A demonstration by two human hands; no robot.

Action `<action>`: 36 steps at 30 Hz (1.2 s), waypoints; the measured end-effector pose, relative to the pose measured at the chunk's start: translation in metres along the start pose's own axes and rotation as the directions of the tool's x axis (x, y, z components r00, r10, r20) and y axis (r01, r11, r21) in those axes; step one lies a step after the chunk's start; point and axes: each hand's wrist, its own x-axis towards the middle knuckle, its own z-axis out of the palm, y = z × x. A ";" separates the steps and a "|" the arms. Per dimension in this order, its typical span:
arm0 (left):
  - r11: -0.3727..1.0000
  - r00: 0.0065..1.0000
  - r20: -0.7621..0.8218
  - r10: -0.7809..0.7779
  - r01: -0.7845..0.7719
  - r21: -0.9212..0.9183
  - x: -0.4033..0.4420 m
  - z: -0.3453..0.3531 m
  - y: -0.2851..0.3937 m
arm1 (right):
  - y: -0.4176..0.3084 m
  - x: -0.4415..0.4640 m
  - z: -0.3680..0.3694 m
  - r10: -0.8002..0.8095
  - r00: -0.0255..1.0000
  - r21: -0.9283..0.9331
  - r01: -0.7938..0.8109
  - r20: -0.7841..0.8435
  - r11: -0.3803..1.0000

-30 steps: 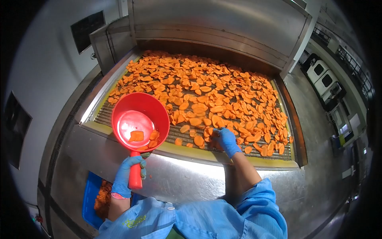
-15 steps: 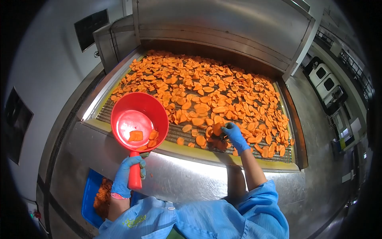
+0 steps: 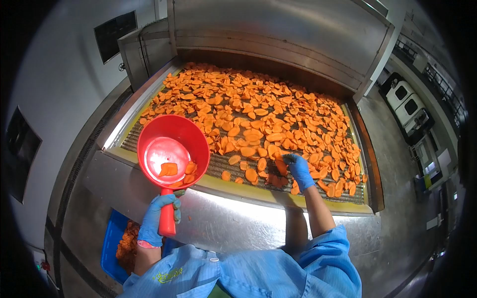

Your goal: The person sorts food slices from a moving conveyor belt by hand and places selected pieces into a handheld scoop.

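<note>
In my left hand [image 3: 160, 211], gloved in blue, is the handle of a red plastic dipper [image 3: 150, 130], its bowl tipped toward me over the near left corner of the belt. A few orange slices [image 3: 169, 169] lie inside the bowl. My right hand [image 3: 300, 171], also blue-gloved, is closed at the fingertips on an orange root-vegetable slice [image 3: 281, 166], held upright just above the belt's near part. Many similar slices [image 3: 258, 111] cover the wire mesh belt [image 3: 217, 166], thinner near the front edge.
A steel ledge [image 3: 233, 218] runs between me and the belt, and a steel hood [image 3: 278, 35] stands behind it. At lower left, a blue crate [image 3: 110, 248] holds orange pieces. A raised side rail [image 3: 366, 154] borders the belt's right side.
My right hand has shifted slightly right, and the slice in its fingers has turned from facing me to nearly edge-on. The dipper in my left hand has barely moved.
</note>
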 end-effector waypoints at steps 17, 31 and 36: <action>0.999 1.000 -0.021 0.000 -0.001 -0.050 -0.004 -0.006 0.001 | -0.079 -0.005 0.004 0.050 0.992 0.230 -0.076 0.117 0.970; 0.997 0.998 -0.069 0.014 -0.019 -0.076 -0.019 -0.018 0.002 | -0.126 -0.033 0.071 -0.581 0.564 -0.157 0.783 0.587 0.602; 0.994 0.998 -0.063 0.010 -0.017 -0.109 -0.019 -0.018 0.002 | -0.108 -0.021 0.079 -0.559 0.556 -0.255 0.811 0.616 0.526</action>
